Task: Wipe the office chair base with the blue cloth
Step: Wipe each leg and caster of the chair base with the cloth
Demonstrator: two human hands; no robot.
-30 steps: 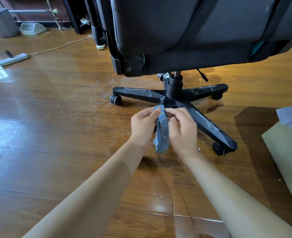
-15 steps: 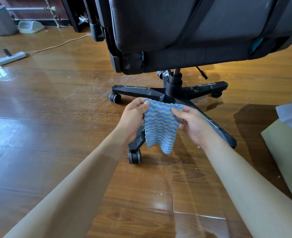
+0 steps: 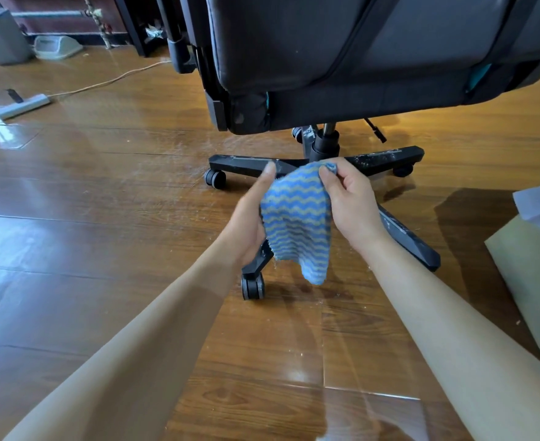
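Blue cloth point(image 3: 297, 224) hangs spread above the chair base point(image 3: 412, 240). Right hand point(image 3: 351, 205) pinches its top corner, fingers clamped. Left hand point(image 3: 246, 218) backs it, thumb straight, fingers hidden: grip cannot be told. Probably forming a wiping pad; legs look dusty.

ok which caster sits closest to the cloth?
The front caster, just below the left hand and beside the lower edge of the blue cloth. The left caster and right caster sit farther back.
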